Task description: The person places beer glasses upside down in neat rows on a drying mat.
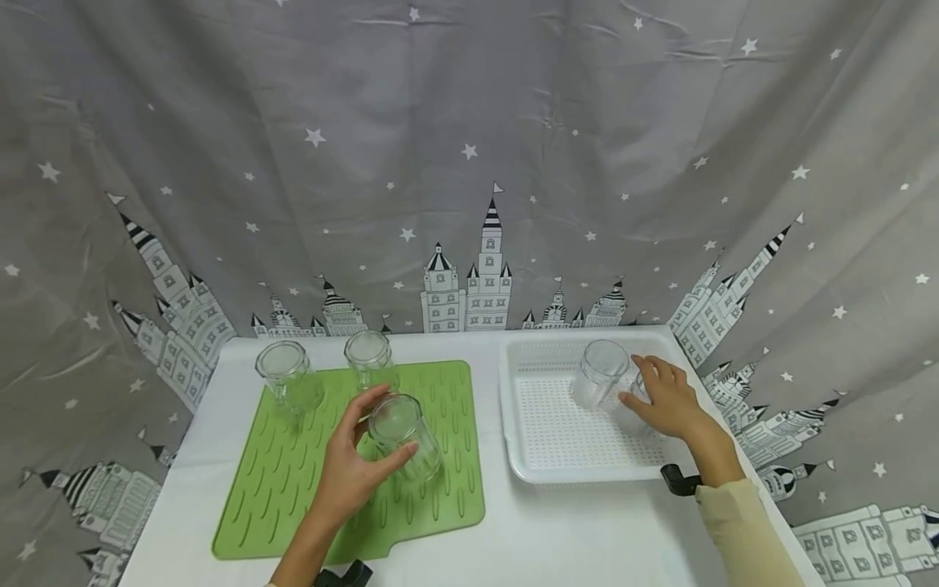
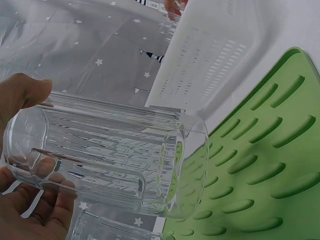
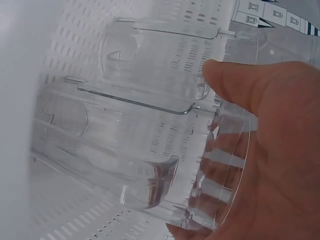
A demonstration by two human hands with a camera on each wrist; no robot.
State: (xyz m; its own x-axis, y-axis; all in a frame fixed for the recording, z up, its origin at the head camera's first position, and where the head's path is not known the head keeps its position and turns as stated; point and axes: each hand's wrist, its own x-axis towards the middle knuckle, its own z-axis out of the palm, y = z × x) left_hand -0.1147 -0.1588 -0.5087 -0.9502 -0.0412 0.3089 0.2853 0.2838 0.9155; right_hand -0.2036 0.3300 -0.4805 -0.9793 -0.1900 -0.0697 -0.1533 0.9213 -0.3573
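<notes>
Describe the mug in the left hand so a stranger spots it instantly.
On the white table, find the green mat. Over it, the left hand grips a clear mug, set apart by being nearer the viewer than its two neighbouring mugs.

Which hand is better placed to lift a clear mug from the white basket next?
Probably the right hand: it grips one clear mug inside the white basket, with another mug close by. The left hand is over the green mat, holding a third mug.

The right grip (image 1: 666, 401) partly hides a glass mug (image 3: 115, 142).
</notes>
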